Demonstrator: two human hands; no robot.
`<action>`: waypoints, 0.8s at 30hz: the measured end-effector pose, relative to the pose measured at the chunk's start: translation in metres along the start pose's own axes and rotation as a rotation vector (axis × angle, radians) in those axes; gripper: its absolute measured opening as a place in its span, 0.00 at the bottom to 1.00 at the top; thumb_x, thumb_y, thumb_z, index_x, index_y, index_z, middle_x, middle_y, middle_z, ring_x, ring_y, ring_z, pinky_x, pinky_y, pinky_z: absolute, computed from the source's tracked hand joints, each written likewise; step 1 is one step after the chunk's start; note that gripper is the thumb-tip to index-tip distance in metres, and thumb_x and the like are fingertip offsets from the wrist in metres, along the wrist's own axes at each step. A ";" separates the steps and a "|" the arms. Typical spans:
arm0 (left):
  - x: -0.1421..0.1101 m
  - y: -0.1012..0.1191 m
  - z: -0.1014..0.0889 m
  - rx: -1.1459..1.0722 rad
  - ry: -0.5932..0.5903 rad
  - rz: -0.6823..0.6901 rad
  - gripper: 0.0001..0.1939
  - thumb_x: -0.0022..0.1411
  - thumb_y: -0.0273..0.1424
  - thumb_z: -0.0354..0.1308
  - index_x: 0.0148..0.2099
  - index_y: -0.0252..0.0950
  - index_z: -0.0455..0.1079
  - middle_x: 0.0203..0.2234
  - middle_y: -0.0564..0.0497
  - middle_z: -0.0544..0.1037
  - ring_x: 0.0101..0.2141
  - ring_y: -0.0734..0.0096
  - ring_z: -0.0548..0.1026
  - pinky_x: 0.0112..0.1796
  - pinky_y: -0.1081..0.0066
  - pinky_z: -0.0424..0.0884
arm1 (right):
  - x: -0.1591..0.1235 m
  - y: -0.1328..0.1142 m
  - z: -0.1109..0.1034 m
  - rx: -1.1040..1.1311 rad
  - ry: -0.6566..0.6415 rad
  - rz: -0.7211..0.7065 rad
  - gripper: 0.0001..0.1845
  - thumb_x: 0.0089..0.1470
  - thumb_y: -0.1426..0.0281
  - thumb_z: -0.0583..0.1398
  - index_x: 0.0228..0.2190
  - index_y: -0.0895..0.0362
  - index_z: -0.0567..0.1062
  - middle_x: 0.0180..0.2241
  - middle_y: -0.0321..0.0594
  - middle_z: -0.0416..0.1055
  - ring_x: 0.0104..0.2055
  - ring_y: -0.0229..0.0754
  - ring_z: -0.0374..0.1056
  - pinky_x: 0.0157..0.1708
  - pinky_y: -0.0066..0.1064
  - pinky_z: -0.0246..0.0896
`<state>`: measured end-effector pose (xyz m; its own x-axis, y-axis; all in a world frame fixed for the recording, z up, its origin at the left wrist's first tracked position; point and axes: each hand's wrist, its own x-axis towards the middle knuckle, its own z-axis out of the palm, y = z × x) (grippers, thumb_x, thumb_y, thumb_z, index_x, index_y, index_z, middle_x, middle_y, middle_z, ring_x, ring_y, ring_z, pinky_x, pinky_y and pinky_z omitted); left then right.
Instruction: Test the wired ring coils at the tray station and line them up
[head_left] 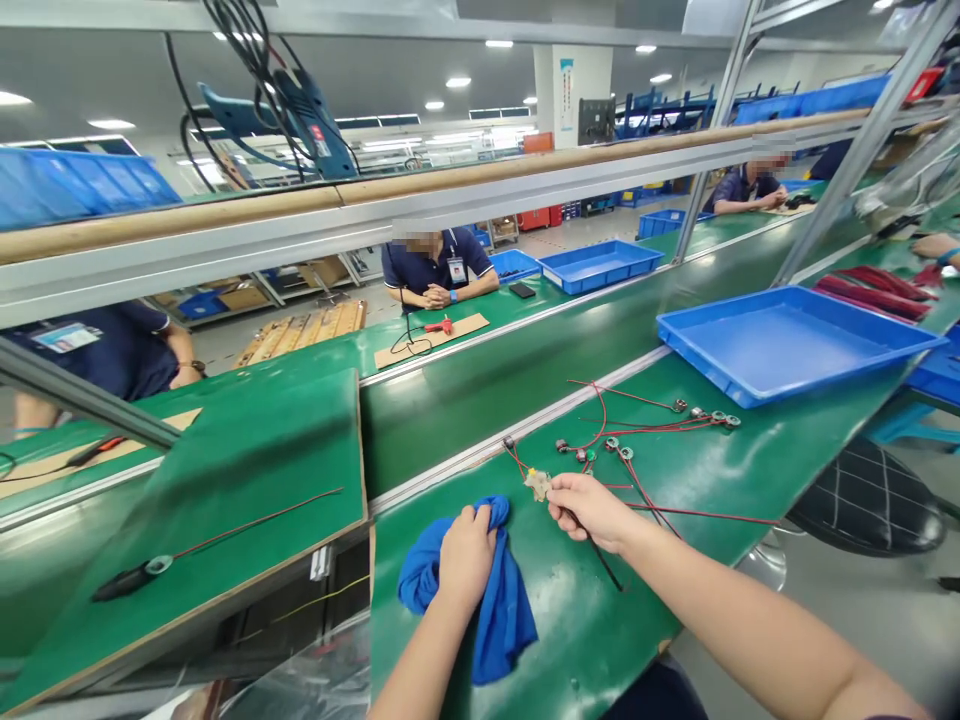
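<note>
My left hand point(466, 555) is closed on a bunched blue cloth point(502, 630) that lies on the green bench. To its right, my right hand point(589, 512) pinches a thin black-handled tool point(609, 572) with a pale, ragged head point(538, 485). The handle comes out below my palm; the fingers hide its middle. Just beyond that hand lie several small round parts with red wires, among them one ring-shaped part point(625, 454) and a metallic one point(562, 446). A green-topped part point(590, 456) sits among them.
A blue tray point(795, 340) stands at the right, with red wire bundles point(874, 290) behind it. A metal rail point(465, 465) borders the bench. On the left board lies a dark part with a red wire point(127, 580). Co-workers sit opposite; a red glue gun point(439, 327) lies there.
</note>
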<state>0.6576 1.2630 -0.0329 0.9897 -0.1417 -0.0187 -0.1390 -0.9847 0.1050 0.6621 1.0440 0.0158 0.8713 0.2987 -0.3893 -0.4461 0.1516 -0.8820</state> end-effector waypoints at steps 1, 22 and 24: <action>0.007 0.003 -0.001 0.002 0.002 -0.032 0.13 0.68 0.26 0.49 0.52 0.31 0.69 0.41 0.41 0.71 0.42 0.56 0.74 0.42 0.63 0.69 | 0.000 0.002 0.002 -0.042 0.020 -0.009 0.17 0.44 0.59 0.63 0.31 0.56 0.65 0.20 0.28 0.66 0.15 0.29 0.54 0.11 0.20 0.40; -0.053 0.001 0.002 -0.355 -0.094 -0.165 0.25 0.60 0.35 0.56 0.59 0.35 0.69 0.58 0.35 0.68 0.57 0.44 0.66 0.58 0.49 0.63 | -0.015 -0.182 0.171 -1.110 -0.043 -1.217 0.13 0.63 0.64 0.54 0.39 0.56 0.77 0.30 0.39 0.77 0.31 0.39 0.71 0.36 0.31 0.66; -0.053 0.010 0.011 -0.391 -0.142 -0.135 0.30 0.59 0.39 0.57 0.62 0.35 0.67 0.61 0.34 0.64 0.60 0.41 0.63 0.60 0.48 0.61 | -0.017 -0.240 0.240 -1.193 0.023 -1.554 0.12 0.64 0.69 0.55 0.40 0.57 0.78 0.38 0.40 0.78 0.40 0.40 0.73 0.44 0.31 0.66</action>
<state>0.6033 1.2600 -0.0421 0.9799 -0.0536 -0.1919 0.0418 -0.8866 0.4607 0.7057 1.2285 0.2977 0.3135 0.5439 0.7784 0.9176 -0.3844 -0.1010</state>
